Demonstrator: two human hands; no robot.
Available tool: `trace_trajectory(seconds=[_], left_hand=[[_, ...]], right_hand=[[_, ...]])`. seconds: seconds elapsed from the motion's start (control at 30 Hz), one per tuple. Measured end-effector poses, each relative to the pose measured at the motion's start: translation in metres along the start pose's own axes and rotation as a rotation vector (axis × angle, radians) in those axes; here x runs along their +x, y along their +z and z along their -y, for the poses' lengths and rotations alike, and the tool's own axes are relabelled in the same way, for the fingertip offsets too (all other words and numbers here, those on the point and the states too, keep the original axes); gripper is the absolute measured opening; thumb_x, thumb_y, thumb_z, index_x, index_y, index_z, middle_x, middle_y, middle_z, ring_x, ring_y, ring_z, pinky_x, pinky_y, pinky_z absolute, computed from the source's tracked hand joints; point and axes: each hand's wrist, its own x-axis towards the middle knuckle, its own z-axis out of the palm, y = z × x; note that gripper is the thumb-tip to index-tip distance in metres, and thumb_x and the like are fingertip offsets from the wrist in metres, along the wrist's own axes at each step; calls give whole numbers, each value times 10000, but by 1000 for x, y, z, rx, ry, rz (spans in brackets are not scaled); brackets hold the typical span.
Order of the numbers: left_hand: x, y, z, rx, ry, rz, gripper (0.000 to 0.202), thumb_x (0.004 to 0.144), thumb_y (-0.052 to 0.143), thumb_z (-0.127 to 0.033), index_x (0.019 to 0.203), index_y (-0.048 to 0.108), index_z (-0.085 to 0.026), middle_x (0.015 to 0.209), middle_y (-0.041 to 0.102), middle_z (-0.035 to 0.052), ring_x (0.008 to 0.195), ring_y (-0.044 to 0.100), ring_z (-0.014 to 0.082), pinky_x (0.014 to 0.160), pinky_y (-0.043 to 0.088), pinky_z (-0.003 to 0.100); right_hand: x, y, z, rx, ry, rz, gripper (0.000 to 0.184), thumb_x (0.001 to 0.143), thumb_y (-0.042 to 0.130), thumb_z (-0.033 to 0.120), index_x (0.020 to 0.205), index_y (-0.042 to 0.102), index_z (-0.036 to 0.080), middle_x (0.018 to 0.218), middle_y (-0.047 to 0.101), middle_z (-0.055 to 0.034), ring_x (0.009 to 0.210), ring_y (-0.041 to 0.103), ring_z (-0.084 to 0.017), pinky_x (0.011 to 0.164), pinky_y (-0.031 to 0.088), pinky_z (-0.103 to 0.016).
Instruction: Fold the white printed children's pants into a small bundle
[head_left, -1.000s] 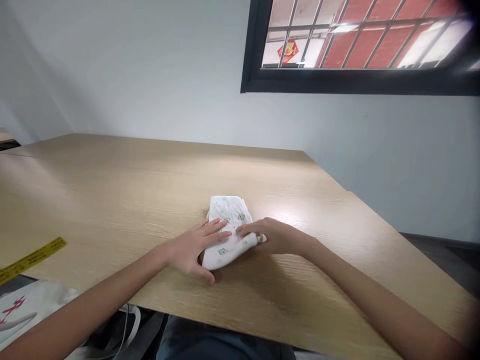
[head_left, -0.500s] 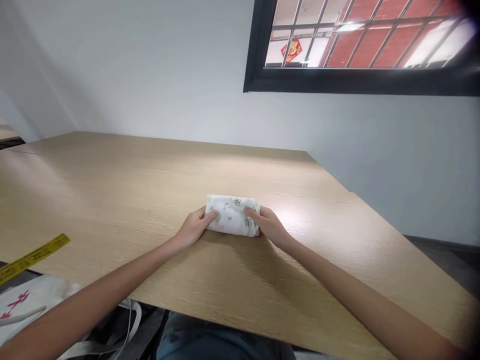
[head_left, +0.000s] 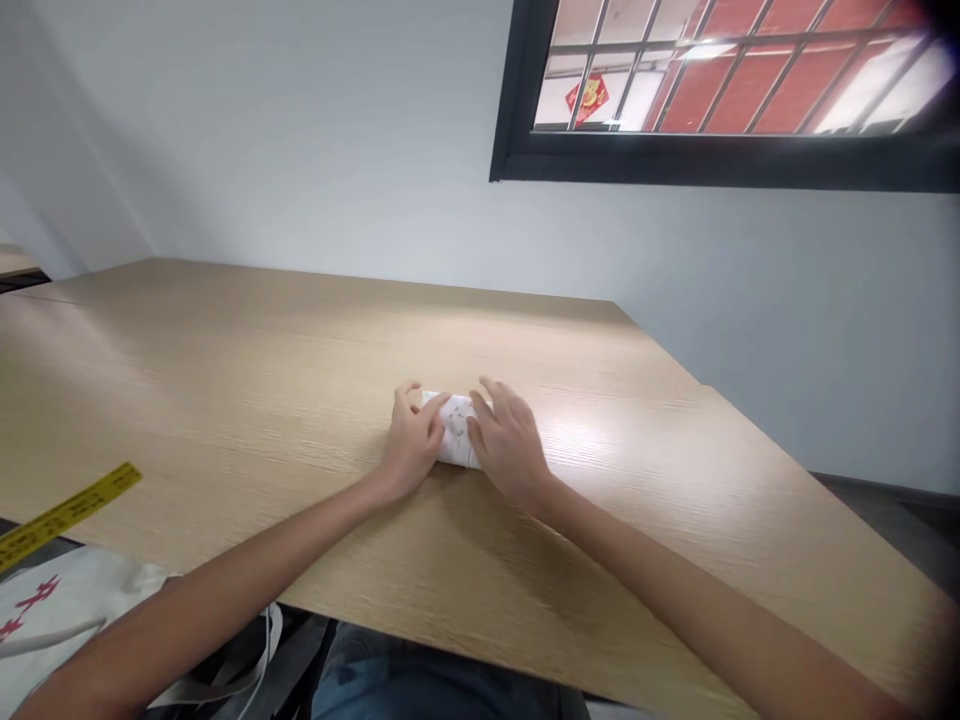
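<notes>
A folded white cloth with small printed figures lies low at the tabletop in front of me, its two ends covered by my hands. At its left end is my left hand, fingers apart and bent, with thumb and forefinger resting against the fabric. My right hand arches over the right end, its fingers spread and its fingertips near the cloth's upper edge. Only the cloth's middle shows between them. The undersides of both hands are hidden.
The wide wooden table reaches back to a pale wall. A yellow printed strip sits at its left front edge. Below that edge is a white bag with red marks and straps. A barred window is at upper right.
Both hands have shifted from pinching the cloth's ends, thumbs on top, to lying over the ends with fingers spread. Less of the cloth shows now.
</notes>
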Motion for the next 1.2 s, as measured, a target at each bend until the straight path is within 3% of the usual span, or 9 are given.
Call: trace_trajectory(seconds=[0.13, 0.27, 0.43, 0.5, 0.57, 0.63, 0.73, 0.87, 1.2], left_hand=[[1, 2, 5, 160, 195, 188, 451, 881, 313, -262, 1327, 364, -219, 1407, 246, 8, 1328, 100, 210, 1101, -46, 449], [4, -14, 23, 160, 154, 331, 542, 884, 325, -459, 1355, 305, -189, 1392, 274, 56, 1299, 215, 223, 1097, 79, 443], [9, -33, 36, 0, 9, 301, 533, 884, 278, -483, 1294, 395, -163, 1343, 356, 86, 1261, 289, 218, 1085, 149, 377], [13, -31, 35, -115, -57, 262, 560, 870, 299, -501, 1307, 368, -157, 1346, 351, 83, 1254, 308, 202, 1073, 195, 335], [20, -25, 32, -241, -117, 231, 597, 850, 326, -511, 1328, 322, -153, 1295, 414, 87, 1183, 400, 195, 1005, 309, 306], [27, -17, 28, -354, -160, 219, 585, 822, 363, -490, 1291, 367, -140, 1190, 501, 89, 1047, 500, 192, 865, 411, 278], [31, -10, 23, -468, -193, 222, 482, 746, 464, -431, 1104, 523, -114, 1051, 564, 83, 907, 538, 186, 723, 433, 244], [14, -15, 17, -523, -225, 174, 378, 713, 504, -387, 985, 543, -127, 954, 569, 53, 844, 524, 163, 696, 410, 234], [-56, -25, -8, -408, -265, 100, 242, 741, 547, -382, 747, 464, -155, 773, 453, -8, 737, 425, 118, 689, 335, 233]], right_hand=[[-1, 7, 15, -56, -64, 154, 431, 925, 255, 209, 1269, 441, 26, 1296, 391, -134, 1203, 310, -264, 1023, 211, -436], [-9, 5, -5, 99, 69, 298, 547, 919, 320, 361, 1349, 304, 23, 1369, 272, -149, 1256, 234, -281, 1023, 227, -426], [-34, -20, -31, 547, 255, 249, 379, 909, 324, 422, 1095, 456, 119, 1096, 494, -119, 1006, 462, -219, 881, 375, -365], [-45, -26, -28, 797, 322, 194, 345, 885, 389, 404, 1126, 407, 158, 1104, 485, -94, 985, 478, -193, 850, 401, -332], [-52, -27, -20, 987, 364, 160, 493, 817, 495, 350, 1230, 286, 180, 1164, 444, -95, 1009, 475, -180, 828, 421, -301], [-55, -24, -13, 1032, 402, 144, 657, 735, 541, 262, 1275, 175, 184, 1150, 436, -98, 984, 483, -179, 793, 433, -291], [-49, -16, -9, 934, 511, 147, 626, 672, 488, 187, 1231, 206, 184, 990, 472, -62, 822, 491, -168, 676, 425, -279], [-32, -6, -19, 849, 603, 142, 508, 644, 400, 124, 1145, 356, 188, 946, 490, -39, 801, 471, -164, 681, 393, -277], [4, 23, -39, 1147, 485, 98, 516, 643, 358, 34, 1150, 392, 122, 1023, 563, -50, 955, 519, -136, 850, 390, -277]])
